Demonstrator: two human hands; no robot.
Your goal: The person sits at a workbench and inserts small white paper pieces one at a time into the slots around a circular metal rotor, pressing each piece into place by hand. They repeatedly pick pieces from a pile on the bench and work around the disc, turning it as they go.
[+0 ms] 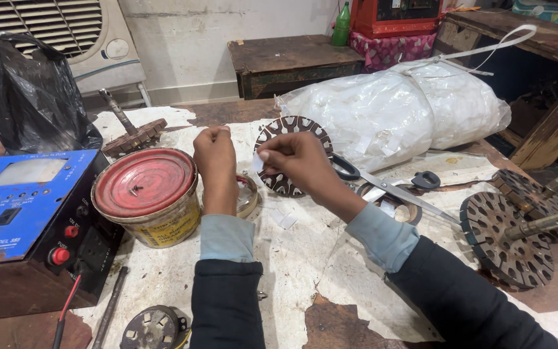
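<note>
My left hand [216, 161] is closed in a fist, raised over a tape roll [248, 194] on the table. My right hand [298, 161] pinches a small white slip of paper [257, 161] between thumb and fingers, close to the left hand. Behind my right hand a slotted round stator core [292, 126] stands tilted on its edge. Whether the left fist holds anything cannot be made out. Small white paper pieces [284, 216] lie under my hands.
A tin with a red lid [144, 184] stands left of my hands, beside a blue control box [24, 207]. Scissors [389, 189] lie right. Rotors on shafts [508, 236] rest far right, another rotor [134, 136] behind the tin. A white plastic bundle [395, 110] and black bag [30, 97] sit at the back.
</note>
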